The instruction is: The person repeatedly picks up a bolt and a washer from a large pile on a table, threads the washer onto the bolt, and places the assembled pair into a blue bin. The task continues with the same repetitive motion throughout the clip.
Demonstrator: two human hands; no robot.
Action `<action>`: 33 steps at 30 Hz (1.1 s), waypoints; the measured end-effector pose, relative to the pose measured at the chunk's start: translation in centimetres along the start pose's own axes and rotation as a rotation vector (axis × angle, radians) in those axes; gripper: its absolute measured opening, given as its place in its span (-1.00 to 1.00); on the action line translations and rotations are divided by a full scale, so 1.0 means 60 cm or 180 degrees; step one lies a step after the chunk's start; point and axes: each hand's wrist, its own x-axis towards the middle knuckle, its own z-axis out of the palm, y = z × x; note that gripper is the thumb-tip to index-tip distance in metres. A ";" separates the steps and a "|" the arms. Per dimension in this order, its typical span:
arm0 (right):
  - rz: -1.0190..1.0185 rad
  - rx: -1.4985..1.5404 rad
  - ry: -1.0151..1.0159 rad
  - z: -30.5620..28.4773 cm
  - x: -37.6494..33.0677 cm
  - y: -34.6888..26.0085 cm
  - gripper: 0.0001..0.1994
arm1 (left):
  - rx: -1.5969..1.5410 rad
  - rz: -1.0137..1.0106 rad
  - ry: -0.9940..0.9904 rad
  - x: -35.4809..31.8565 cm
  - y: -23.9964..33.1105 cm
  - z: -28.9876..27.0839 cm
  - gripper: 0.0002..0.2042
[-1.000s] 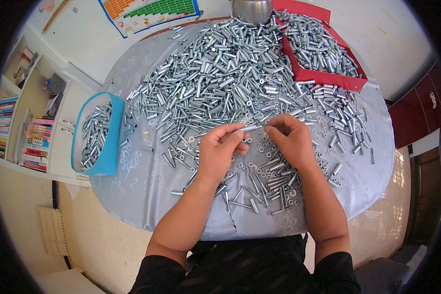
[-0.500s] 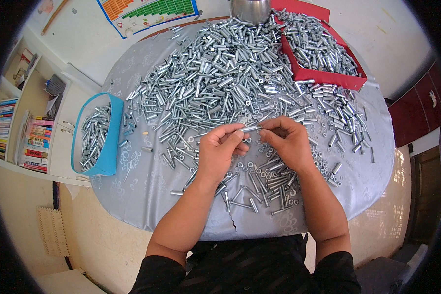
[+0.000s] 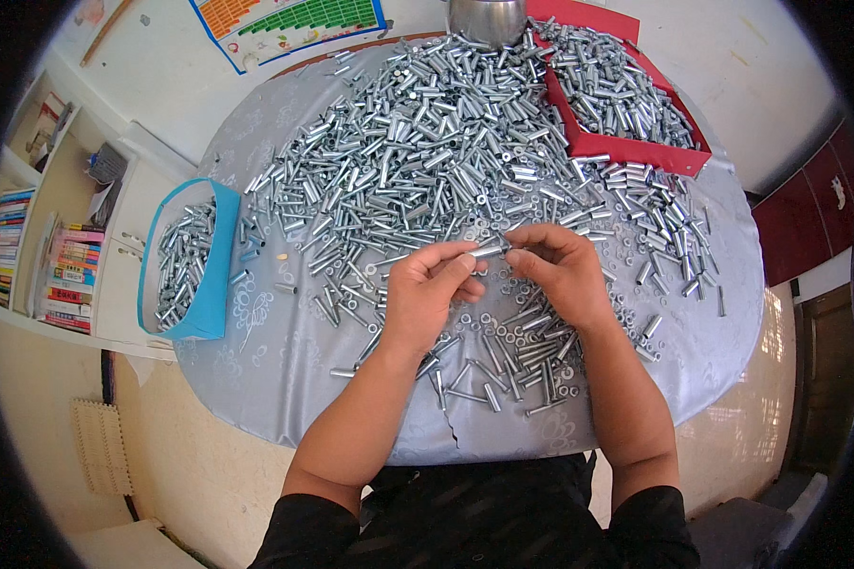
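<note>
Between thumb and fingers, my left hand grips a silvery expansion bolt lying nearly level. My right hand has its thumb and forefinger closed on the bolt's right end. Whatever small part sits under those fingertips is hidden. Below and between the hands lie loose nuts and washers, with bolts close to the table's near side. Beyond the hands rises a wide heap of metal sleeves and bolts.
A blue box of metal pieces stands at the left edge of the round, cloth-covered table. At the back right is a red box, also filled, beside a metal pot. Bookshelves stand to the left.
My right fingertips have shifted slightly at the bolt's right end, and the small part seen there before is now covered. Both hands stay in nearly the same place.
</note>
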 end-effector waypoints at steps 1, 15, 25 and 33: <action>0.0007 -0.0126 -0.0026 -0.002 0.000 0.001 -0.79 | -0.0014 -0.0026 -0.0032 0.000 0.001 0.000 -0.77; -0.1555 -0.3183 0.0300 0.003 0.018 0.019 -0.88 | -0.0145 0.0029 0.0258 0.003 0.001 -0.004 -0.77; -0.1536 -0.3337 0.0277 0.007 0.021 0.025 -0.91 | -0.0140 0.0035 0.0216 0.003 0.000 -0.003 -0.78; -0.0168 -0.0267 0.0518 0.011 0.005 0.013 -0.89 | -0.0112 -0.0044 0.0188 0.001 0.003 0.001 -0.78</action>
